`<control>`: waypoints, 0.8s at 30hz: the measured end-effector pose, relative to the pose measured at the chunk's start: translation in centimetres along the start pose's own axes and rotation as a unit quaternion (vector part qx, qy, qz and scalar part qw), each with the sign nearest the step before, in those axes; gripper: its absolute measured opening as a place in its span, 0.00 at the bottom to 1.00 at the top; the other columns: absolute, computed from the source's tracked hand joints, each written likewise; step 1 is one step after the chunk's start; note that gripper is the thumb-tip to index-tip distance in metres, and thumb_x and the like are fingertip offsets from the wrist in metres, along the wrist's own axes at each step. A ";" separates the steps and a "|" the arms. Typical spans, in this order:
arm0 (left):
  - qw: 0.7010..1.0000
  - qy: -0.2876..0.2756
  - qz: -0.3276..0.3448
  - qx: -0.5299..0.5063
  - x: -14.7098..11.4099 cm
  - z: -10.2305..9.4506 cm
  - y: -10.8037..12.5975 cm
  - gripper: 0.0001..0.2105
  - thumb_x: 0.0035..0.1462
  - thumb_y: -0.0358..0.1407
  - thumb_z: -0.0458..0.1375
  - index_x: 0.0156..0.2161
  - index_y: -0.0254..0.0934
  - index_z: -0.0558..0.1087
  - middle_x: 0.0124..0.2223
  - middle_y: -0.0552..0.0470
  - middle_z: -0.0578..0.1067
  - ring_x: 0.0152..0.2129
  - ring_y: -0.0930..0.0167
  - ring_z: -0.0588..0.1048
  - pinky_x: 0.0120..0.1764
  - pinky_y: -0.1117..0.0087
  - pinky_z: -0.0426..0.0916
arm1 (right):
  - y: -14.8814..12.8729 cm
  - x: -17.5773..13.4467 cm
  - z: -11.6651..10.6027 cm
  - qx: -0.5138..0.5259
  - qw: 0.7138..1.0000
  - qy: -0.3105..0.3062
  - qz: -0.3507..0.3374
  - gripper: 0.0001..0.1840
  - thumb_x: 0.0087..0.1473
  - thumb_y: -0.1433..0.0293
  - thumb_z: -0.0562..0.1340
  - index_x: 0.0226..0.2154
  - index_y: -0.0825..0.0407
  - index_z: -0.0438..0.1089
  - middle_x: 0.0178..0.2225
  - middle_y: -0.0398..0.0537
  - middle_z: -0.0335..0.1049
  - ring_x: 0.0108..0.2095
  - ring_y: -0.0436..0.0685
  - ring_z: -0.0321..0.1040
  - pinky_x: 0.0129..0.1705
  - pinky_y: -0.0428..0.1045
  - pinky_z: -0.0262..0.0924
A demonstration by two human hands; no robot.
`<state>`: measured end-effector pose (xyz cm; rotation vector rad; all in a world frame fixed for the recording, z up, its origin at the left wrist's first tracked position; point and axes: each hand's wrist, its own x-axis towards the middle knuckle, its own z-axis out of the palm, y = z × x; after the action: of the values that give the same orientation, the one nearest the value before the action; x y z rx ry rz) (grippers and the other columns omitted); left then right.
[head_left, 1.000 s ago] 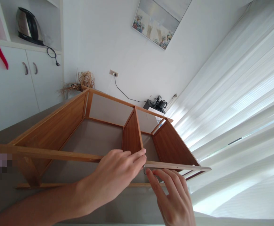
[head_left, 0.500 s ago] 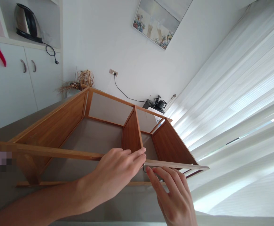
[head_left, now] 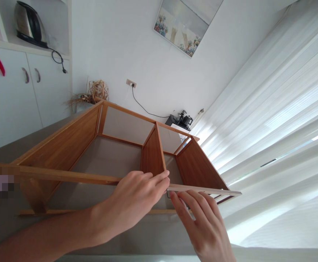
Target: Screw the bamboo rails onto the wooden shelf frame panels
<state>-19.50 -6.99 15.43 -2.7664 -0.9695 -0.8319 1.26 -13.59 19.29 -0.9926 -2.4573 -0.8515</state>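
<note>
A brown wooden shelf frame [head_left: 71,176] with upright panels lies in front of me. Its middle panel [head_left: 153,153] meets the near rail under my left hand [head_left: 142,191], whose fingers are closed around that joint. Just to the right, my right hand [head_left: 202,222] pinches a thin, bent metal hex key [head_left: 168,193] between thumb and fingers. The key's short end goes up to the rail beside my left fingertips; its tip is hidden. Beyond the joint, the rail's pale stretch [head_left: 219,190] runs right, to the end panel [head_left: 201,163].
White curtains [head_left: 284,120] hang along the right. A kettle [head_left: 29,23] stands in the white cabinet [head_left: 8,98] at upper left. Dried stalks [head_left: 97,91] rise behind the frame's far corner. A black appliance [head_left: 186,120] sits at the back, its cord running to a wall socket [head_left: 131,83].
My right hand has turned slightly and its fingers have risen a little around the hex key. My left hand stays on the joint. The view has shifted slightly.
</note>
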 end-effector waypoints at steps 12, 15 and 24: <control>1.000 0.000 0.006 0.013 -0.3 0.3 -0.1 0.15 0.69 0.30 0.52 0.58 0.37 0.69 0.64 0.48 0.71 0.41 0.68 0.81 0.38 0.66 0.74 | 0.1 -0.2 0.3 0.022 1.000 0.001 0.019 0.16 0.67 0.78 0.52 0.50 0.58 0.73 0.43 0.53 0.75 0.47 0.56 0.68 0.50 0.53 0.58; 1.000 -0.001 0.007 0.011 -0.2 0.2 0.0 0.14 0.69 0.31 0.52 0.57 0.37 0.70 0.64 0.48 0.71 0.40 0.69 0.81 0.37 0.67 0.73 | -0.1 -0.5 0.5 0.032 0.999 0.006 0.039 0.18 0.67 0.79 0.52 0.52 0.58 0.72 0.44 0.53 0.74 0.49 0.57 0.68 0.50 0.53 0.59; 1.000 -0.007 0.008 0.028 0.0 -0.2 0.0 0.12 0.69 0.31 0.51 0.54 0.37 0.72 0.63 0.51 0.72 0.36 0.69 0.81 0.31 0.67 0.72 | -0.7 -1.2 0.8 0.025 0.999 0.019 0.042 0.17 0.65 0.79 0.55 0.53 0.60 0.72 0.45 0.56 0.74 0.48 0.59 0.68 0.48 0.54 0.60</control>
<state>-19.56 -7.00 15.58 -2.7329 -0.9566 -0.7730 1.55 -14.09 17.77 -1.0440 -2.3762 -0.7699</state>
